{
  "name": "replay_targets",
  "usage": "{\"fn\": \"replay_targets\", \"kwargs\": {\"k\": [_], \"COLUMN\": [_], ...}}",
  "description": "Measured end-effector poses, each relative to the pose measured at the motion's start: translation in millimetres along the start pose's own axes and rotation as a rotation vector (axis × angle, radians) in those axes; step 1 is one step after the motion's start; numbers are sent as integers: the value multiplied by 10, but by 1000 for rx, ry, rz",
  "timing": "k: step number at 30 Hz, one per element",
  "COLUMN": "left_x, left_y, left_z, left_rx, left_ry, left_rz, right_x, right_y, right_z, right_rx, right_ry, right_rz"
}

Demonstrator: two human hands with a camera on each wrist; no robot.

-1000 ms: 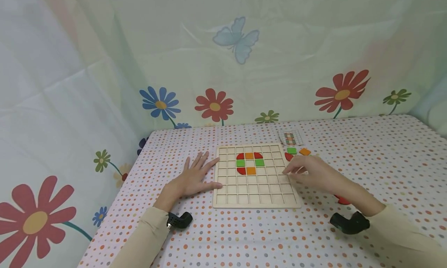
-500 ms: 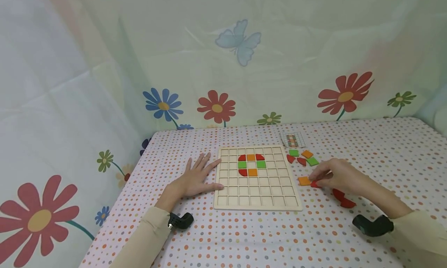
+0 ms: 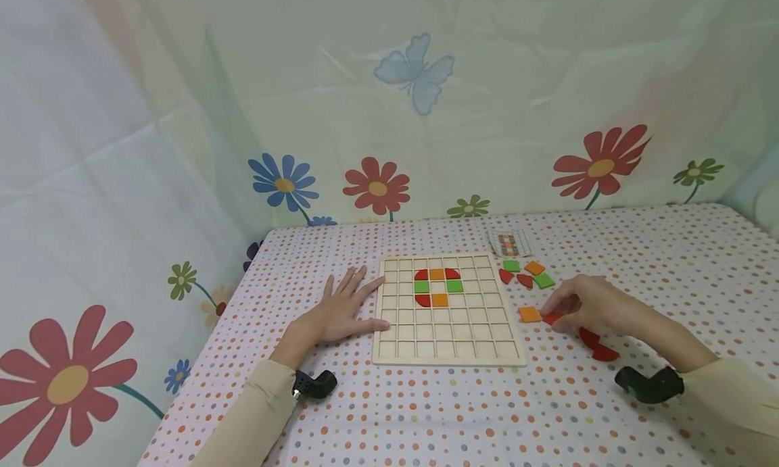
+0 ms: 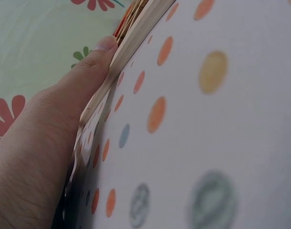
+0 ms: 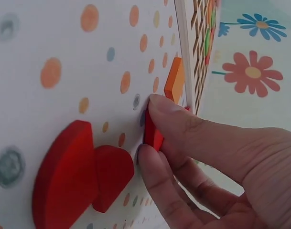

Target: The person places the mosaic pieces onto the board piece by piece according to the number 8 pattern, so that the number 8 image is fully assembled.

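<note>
The square wooden grid board [image 3: 450,333] lies flat, its cells holding a small ring of red corner tiles [image 3: 422,301], orange squares [image 3: 441,301] and green squares [image 3: 454,286]. My left hand [image 3: 337,311] is spread flat at the board's left side, with thumb and fingertips touching its rim. To the right of the board, my right hand [image 3: 587,305] pinches a red round-edged tile [image 5: 152,131] between thumb and finger, low at the tablecloth. An orange square tile [image 3: 529,314] lies just left of those fingertips. Two more red tiles [image 5: 69,176] lie under the right wrist.
Loose green [image 3: 544,280], orange [image 3: 535,267] and red tiles [image 3: 525,281] lie at the board's upper right. Behind them is a small card with a printed grid pattern [image 3: 510,243]. A dotted cloth [image 3: 389,413] covers the table, and a flowered curtain [image 3: 517,82] hangs behind.
My right hand has moved right from the board's edge to the loose tiles and has taken hold of a red one. My left hand has stayed at the rim.
</note>
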State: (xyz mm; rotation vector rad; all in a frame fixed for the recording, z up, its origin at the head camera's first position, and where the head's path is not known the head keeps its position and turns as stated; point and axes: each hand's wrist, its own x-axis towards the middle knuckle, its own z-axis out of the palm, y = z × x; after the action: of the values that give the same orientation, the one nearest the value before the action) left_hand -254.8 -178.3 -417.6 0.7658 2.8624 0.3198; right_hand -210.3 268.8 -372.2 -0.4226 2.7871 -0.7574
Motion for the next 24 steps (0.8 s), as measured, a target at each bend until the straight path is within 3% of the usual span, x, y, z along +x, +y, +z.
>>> {"fn": "replay_targets", "kwargs": {"k": [6, 17, 24], "left_x": [1, -11, -18], "left_y": [-3, -11, 4], "left_z": [8, 11, 0], "left_rx": [5, 1, -6], "left_ry": [3, 2, 5], "left_rz": [3, 1, 11], "right_x": [-18, -95, -69], "right_y": [-12, -101, -326], "right_z": [-23, -37, 6], "right_rx": [-29, -48, -12], "right_ry": [2, 55, 102], "right_rz": [27, -4, -152]}}
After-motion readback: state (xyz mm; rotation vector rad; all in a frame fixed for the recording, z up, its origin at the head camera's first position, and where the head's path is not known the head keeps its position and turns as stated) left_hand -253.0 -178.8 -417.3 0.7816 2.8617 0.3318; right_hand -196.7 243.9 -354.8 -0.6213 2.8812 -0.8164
